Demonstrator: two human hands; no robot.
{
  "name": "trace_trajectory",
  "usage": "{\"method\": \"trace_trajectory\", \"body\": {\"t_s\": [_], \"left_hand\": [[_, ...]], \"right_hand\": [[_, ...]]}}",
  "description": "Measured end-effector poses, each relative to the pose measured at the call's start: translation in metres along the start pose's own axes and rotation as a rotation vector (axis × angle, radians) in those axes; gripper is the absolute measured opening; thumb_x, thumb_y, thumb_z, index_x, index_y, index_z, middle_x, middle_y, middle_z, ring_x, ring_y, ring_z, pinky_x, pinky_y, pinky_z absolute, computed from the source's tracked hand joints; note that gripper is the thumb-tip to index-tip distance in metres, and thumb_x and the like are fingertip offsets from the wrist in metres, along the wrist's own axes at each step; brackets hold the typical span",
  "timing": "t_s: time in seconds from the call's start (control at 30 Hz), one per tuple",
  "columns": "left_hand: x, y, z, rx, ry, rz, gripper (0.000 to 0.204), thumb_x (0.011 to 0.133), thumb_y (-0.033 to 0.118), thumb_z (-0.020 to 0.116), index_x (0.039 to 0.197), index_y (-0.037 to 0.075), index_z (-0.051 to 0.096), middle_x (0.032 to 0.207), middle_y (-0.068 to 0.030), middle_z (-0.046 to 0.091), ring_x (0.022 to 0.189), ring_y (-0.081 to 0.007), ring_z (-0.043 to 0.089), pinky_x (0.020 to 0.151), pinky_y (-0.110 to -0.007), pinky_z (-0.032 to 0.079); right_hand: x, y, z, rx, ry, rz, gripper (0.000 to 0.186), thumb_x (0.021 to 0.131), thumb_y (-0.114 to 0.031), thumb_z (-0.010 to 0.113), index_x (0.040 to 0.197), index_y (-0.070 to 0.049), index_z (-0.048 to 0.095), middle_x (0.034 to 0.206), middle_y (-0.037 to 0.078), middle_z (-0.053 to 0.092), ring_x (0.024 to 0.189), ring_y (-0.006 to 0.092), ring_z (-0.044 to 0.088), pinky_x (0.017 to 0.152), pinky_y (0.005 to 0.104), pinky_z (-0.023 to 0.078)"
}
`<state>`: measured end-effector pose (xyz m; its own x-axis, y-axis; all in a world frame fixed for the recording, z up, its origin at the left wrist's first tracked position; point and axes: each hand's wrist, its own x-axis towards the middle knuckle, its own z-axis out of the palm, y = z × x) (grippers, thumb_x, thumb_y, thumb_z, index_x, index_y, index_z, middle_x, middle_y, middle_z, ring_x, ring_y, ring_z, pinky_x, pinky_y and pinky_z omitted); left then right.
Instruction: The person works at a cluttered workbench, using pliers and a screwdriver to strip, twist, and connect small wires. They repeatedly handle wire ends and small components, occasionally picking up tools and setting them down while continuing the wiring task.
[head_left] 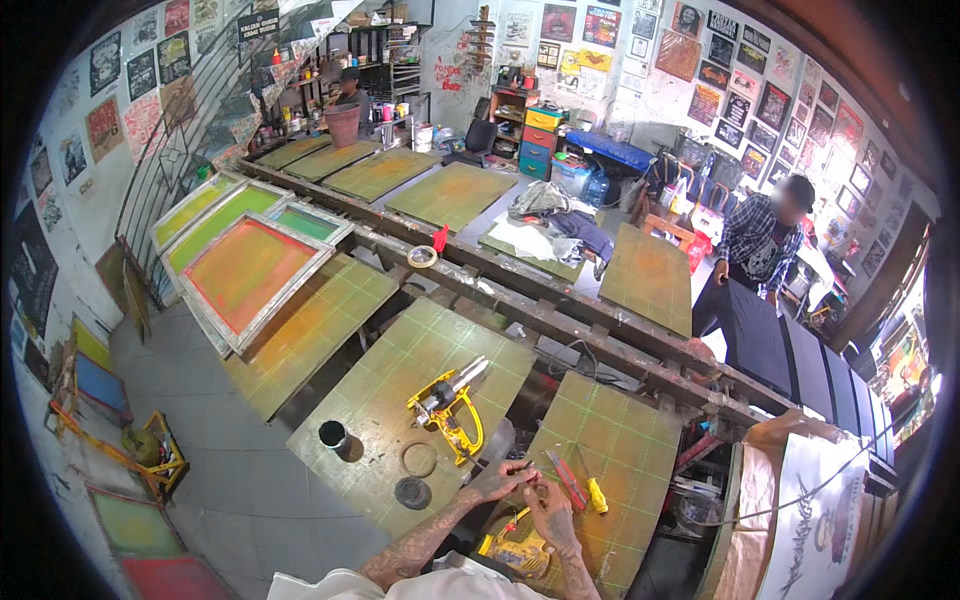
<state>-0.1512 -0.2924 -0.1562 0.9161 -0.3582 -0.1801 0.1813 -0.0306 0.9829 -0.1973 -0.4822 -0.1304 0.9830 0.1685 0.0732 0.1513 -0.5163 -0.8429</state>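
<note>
My left hand [496,478] and my right hand [550,512] meet at the lower middle, fingers pinched round a small part too small to name. Below them a yellow power tool body [516,552] lies near the board's edge. Just right lie a red-handled thin tool [568,478] and a yellow screwdriver [597,494]. On the left board [350,400] are a yellow-framed tool assembly with a metal cylinder [440,410], a dark open cup [334,436], a tan ring [419,459] and a black round piece [413,492].
Printing screens [250,270] rest on boards at left. A rail [520,300] crosses the middle, carrying a tape roll [422,256]. Clothes [545,220] lie on a far board. A person in a checked shirt [750,240] stands right by dark-covered boards [760,350]. Paper sheets [805,510] lie bottom right.
</note>
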Motion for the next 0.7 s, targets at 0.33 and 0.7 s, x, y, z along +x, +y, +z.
{"method": "trace_trajectory", "body": {"t_s": [0.33,0.7], "left_hand": [[-0.01,-0.028,-0.005,0.059,0.074,0.054,0.038,0.107,0.037,0.061,0.118,0.004,0.075,0.093,0.0015,0.072,0.082,-0.0053,0.058,0.072,-0.025,0.046],[-0.01,0.004,-0.001,0.035,0.132,0.066,0.03,0.105,0.033,0.065,0.102,0.004,0.074,0.091,0.0024,0.069,0.086,-0.0061,0.058,0.078,-0.026,0.048]], "right_hand": [[0.0,0.024,0.011,0.1,-0.028,0.006,0.018,0.105,-0.017,0.061,0.104,0.001,0.065,0.078,0.011,0.073,0.064,0.0229,0.071,0.061,0.0365,0.056],[0.012,0.006,0.009,0.294,0.138,0.106,0.015,0.102,-0.011,0.064,0.093,0.0,0.069,0.072,0.006,0.07,0.06,0.0124,0.066,0.053,0.0311,0.052]]}}
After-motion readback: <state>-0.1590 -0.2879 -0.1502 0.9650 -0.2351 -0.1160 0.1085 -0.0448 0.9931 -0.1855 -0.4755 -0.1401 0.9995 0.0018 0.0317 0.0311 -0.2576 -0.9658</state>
